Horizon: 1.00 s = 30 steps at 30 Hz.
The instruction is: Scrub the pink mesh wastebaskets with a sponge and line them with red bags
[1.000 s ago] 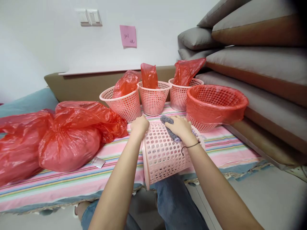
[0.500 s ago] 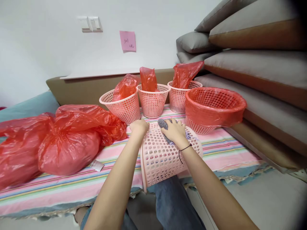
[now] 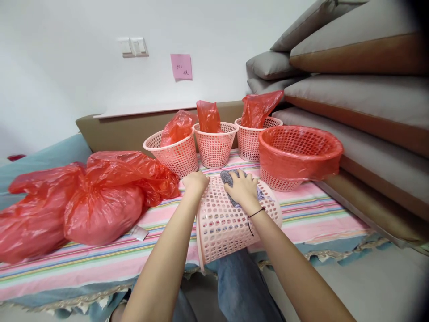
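Observation:
A pink perforated basket (image 3: 224, 223) lies on its side at the near edge of the striped cloth (image 3: 100, 259), its rim toward me. My left hand (image 3: 195, 182) grips its far end with curled fingers. My right hand (image 3: 243, 190) presses a grey cloth (image 3: 229, 177) flat against the basket's upper side, fingers closed over it. A black band circles my right wrist.
Three upright pink baskets (image 3: 214, 145) with red bags in them stand in a row behind. A wider basket lined with red plastic (image 3: 298, 152) sits at right. Stuffed red plastic bags (image 3: 94, 197) fill the left. Grey cushions (image 3: 351, 89) are stacked at right.
My right hand has slid the grey cloth a little along the basket. The view has tilted slightly; my left hand keeps its hold.

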{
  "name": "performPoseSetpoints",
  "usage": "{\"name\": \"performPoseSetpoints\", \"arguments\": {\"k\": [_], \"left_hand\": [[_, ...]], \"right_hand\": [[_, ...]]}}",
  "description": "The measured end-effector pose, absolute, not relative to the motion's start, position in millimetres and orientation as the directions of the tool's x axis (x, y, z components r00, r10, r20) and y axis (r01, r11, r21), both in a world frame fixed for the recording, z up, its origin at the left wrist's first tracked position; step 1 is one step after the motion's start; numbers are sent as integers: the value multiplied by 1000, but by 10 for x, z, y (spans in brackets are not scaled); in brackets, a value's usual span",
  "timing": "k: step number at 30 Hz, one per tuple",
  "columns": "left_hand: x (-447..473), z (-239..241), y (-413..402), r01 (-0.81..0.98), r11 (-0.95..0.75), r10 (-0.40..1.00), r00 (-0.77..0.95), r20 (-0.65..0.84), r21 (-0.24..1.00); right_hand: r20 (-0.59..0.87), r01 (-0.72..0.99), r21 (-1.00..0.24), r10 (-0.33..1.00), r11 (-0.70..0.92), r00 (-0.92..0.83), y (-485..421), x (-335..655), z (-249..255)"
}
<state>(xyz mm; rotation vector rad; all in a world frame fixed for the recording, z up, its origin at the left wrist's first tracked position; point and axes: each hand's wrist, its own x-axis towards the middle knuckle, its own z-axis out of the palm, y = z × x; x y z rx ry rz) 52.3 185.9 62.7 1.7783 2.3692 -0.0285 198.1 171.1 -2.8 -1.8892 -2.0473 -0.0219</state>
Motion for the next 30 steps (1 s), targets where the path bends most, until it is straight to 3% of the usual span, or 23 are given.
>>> {"name": "performPoseSetpoints", "arguments": {"k": [30], "left_hand": [[540, 649, 1797, 951, 286, 952, -269, -146, 114]], "right_hand": [[286, 967, -220, 956, 129, -62, 1650, 2007, -51]]}}
